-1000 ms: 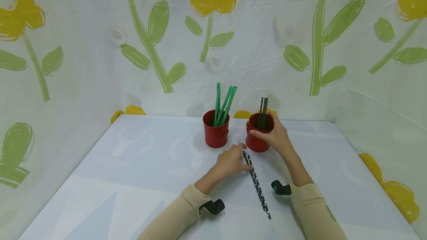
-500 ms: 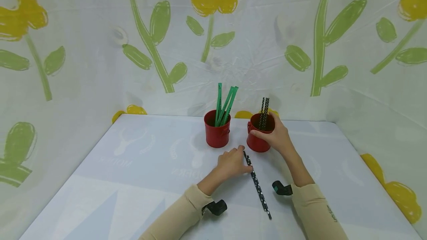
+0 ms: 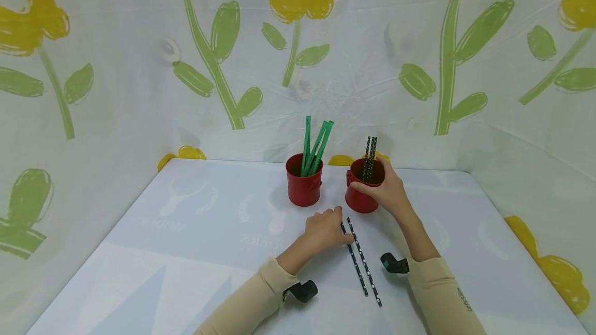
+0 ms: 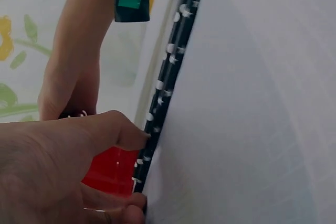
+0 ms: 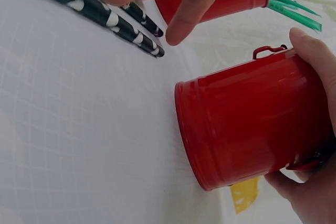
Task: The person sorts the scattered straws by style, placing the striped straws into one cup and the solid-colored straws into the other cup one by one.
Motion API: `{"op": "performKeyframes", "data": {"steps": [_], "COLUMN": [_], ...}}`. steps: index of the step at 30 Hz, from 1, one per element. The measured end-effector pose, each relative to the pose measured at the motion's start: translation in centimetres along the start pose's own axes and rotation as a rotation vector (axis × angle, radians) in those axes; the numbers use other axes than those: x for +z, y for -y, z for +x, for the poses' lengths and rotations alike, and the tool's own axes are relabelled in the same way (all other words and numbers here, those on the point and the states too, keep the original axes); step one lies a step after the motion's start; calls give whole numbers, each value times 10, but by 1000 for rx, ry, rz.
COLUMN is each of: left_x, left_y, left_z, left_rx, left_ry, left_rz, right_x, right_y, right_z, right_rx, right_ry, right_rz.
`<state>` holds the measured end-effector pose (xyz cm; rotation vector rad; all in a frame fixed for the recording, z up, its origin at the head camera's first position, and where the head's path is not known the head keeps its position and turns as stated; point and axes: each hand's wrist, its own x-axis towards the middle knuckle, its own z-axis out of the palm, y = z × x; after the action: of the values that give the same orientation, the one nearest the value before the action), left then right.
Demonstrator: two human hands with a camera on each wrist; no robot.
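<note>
Two black straws with white spots and stars lie side by side on the table. My left hand (image 3: 323, 230) has its thumb and fingers at the upper part of the left straw (image 3: 357, 268), pinching it. The right straw (image 3: 365, 265) lies just beside it, apart along its length. My right hand (image 3: 388, 187) grips a red bucket (image 5: 252, 121) by its rim, thumb at the front and fingers on the far side. Several spotted straws (image 3: 369, 156) stand upright in that bucket, which sits upright on the table.
Left of the held bucket stands another red bucket (image 3: 303, 190) with several green sticks (image 3: 317, 146) leaning in it. A white table (image 3: 186, 252) with pale blue print spreads around both hands. Behind it hangs a flower-printed sheet (image 3: 363, 66).
The two loose straws lay close together; now the left one has shifted away from the right one, leaving a gap. The left hand moved slightly toward me. The right hand stays on the bucket.
</note>
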<state>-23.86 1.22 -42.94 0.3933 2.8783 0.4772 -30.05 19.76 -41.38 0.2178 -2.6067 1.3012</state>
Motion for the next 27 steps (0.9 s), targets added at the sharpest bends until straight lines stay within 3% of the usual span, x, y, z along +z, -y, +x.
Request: {"op": "performKeyframes", "data": {"steps": [14,27], "left_x": [-15,-19], "left_y": [11,16], "left_z": [-3,-1], "left_rx": [4,-19], "left_ry": [75,118], "left_rz": [-137,-271], "right_x": [0,0], "right_y": [0,1], "right_z": [-1,-1], "right_rx": [10,5], "right_ry": [-1,3], "right_rz": [-12,-2]}}
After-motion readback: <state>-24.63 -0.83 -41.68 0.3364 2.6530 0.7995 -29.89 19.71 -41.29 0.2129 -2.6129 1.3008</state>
